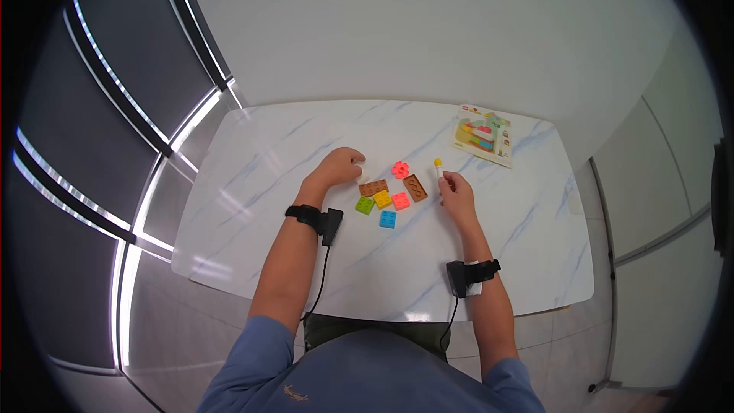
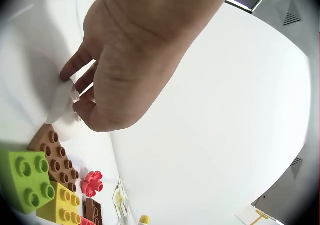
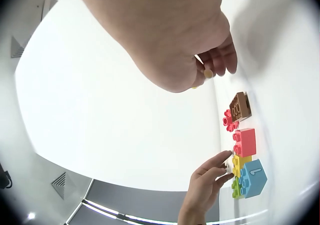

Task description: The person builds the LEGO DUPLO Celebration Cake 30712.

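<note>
My left hand (image 1: 336,168) pinches a white toy brick (image 2: 62,102) low over the table, just behind a studded brown brick (image 1: 374,187). Part of the white brick is hidden by the fingers. On the right, my right hand (image 1: 457,193) holds a slim white piece with a yellow top (image 1: 438,162), like a toy candle, pointing away from me. Between the hands lie a green brick (image 1: 365,205), a yellow brick (image 1: 382,199), a pinkish-red brick (image 1: 401,201), a blue brick (image 3: 254,179) marked with a 1, a red flower piece (image 1: 401,170) and a second brown brick (image 1: 414,187).
A picture packet (image 1: 483,135) showing colourful bricks lies at the table's back right. The white marbled table (image 1: 252,245) meets a pale wall (image 1: 428,30) at the back. Each wrist wears a black strapped camera, with a cable running toward the body.
</note>
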Motion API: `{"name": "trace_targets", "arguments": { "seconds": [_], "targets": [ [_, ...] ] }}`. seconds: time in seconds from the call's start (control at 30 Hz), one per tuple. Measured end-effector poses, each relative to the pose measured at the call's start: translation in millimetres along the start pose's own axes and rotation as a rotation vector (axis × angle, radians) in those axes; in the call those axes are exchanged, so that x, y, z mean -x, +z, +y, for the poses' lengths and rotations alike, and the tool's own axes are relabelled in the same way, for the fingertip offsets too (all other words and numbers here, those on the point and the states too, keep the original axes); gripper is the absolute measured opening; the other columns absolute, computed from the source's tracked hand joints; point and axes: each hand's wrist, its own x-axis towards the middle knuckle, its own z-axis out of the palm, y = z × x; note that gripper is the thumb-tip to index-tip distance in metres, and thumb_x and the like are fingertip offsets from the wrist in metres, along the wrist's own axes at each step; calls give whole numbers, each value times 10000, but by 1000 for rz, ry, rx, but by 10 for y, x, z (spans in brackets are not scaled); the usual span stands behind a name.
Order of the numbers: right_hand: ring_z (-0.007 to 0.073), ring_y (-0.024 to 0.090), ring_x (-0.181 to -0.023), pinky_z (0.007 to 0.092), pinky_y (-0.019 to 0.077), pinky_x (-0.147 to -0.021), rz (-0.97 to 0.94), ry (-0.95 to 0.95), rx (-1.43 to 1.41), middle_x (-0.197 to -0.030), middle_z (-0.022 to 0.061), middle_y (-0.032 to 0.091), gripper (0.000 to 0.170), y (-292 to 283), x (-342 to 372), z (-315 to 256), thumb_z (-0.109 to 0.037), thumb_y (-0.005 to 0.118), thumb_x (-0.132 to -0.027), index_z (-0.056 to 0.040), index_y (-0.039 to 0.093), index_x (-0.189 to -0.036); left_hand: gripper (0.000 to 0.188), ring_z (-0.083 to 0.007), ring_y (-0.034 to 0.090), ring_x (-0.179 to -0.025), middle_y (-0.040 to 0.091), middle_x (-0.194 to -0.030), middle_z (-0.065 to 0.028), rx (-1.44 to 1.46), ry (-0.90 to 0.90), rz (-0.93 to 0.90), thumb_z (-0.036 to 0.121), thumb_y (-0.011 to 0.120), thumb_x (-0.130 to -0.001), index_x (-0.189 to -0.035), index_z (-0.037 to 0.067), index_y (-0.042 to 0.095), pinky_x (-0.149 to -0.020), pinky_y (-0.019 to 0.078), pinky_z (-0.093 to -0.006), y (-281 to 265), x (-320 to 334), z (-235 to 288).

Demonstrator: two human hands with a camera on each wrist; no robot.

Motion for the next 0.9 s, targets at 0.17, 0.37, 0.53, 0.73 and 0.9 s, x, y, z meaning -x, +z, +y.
{"name": "trace_targets", "arguments": {
  "seconds": [0.17, 0.37, 0.53, 0.73, 0.9],
  "targets": [
    [91, 576, -678, 249, 490, -581, -17, 68, -156, -845, 35, 635, 310, 8, 144, -136, -222, 637, -942, 20, 636, -1136, 436, -305, 612, -1129, 664, -1206, -169, 59, 32, -56, 49, 598, -727, -1151, 34, 697, -985, 472, -347, -24, 53, -119],
    [89, 590, -692, 240, 483, -567, -5, 96, -260, -847, 31, 637, 314, 10, 211, -124, -216, 687, -909, 23, 626, -1104, 475, -278, 585, -1194, 648, -1245, -147, 111, 80, -106, -18, 588, -700, -1166, 15, 674, -1021, 455, -350, -66, 169, -223],
    [76, 582, -691, 233, 481, -585, 29, 105, -349, -840, 29, 634, 315, 0, 259, -170, -216, 712, -892, 29, 629, -1072, 486, -288, 593, -1189, 657, -1227, -150, 155, 69, -96, -65, 551, -697, -1162, 4, 672, -1012, 461, -343, -113, 319, -180],
    [67, 568, -672, 220, 476, -591, 48, 93, -344, -825, 31, 636, 301, -12, 273, -158, -179, 727, -875, 34, 626, -1062, 465, -243, 606, -1129, 657, -1223, -116, 150, 25, -80, -85, 547, -724, -1159, 17, 678, -964, 482, -332, -149, 440, -207],
    [65, 566, -654, 217, 455, -562, 0, 89, -398, -790, 20, 632, 251, -5, 297, -236, -170, 721, -872, 17, 612, -998, 496, -227, 599, -1001, 632, -1200, -92, 96, 69, -72, -78, 588, -732, -1205, 59, 656, -909, 499, -319, -228, 662, -17]
  ]
}}
